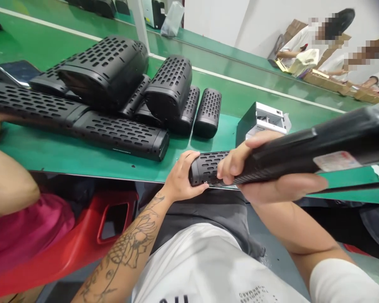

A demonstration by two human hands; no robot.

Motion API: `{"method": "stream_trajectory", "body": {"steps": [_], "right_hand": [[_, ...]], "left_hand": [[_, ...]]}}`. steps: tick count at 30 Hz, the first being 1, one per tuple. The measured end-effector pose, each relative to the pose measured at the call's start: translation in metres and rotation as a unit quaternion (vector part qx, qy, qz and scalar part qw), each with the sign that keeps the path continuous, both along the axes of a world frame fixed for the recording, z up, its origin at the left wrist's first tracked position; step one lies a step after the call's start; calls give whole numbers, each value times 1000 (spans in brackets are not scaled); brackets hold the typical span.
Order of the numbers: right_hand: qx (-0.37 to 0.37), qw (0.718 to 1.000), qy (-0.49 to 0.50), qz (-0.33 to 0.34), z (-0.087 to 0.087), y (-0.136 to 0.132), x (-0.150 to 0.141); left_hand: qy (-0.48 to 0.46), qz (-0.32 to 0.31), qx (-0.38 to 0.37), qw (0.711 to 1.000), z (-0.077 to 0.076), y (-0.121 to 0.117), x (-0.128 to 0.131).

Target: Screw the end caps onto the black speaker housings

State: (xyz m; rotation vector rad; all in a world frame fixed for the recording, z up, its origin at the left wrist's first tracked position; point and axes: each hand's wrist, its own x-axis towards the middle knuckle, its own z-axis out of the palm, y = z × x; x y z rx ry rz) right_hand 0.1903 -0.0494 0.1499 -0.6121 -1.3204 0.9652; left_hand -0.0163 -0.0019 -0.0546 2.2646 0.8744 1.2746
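Note:
My left hand is wrapped round the near-left end of a black perforated housing at the bench edge. My right hand grips a thick black electric screwdriver with a ribbed grip and a pale label. Its body slants up to the right, close to the camera. The fingers of that hand lie over the right part of the housing, so the tool's tip and the spot it meets are hidden.
More perforated black housings are piled on the green bench. An open box stands behind my right hand, and a phone lies at left. A neighbour's arm and red chair are close by. People sit across the bench.

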Motion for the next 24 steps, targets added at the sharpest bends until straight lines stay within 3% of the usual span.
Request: {"method": "stream_trajectory", "body": {"steps": [5, 10, 17, 24], "right_hand": [[86, 995, 19, 52, -33, 26, -18], [94, 989, 40, 109, -50, 35, -24], [-1, 991, -4, 135, -51, 35, -20], [-34, 990, -7, 135, -51, 27, -14]], "left_hand": [[-6, -1, -27, 1000, -1, -1, 2], [-3, -16, -47, 999, -3, 1, 0], [7, -38, -18, 999, -3, 3, -2], [-3, -20, -71, 997, -5, 0, 4]]}}
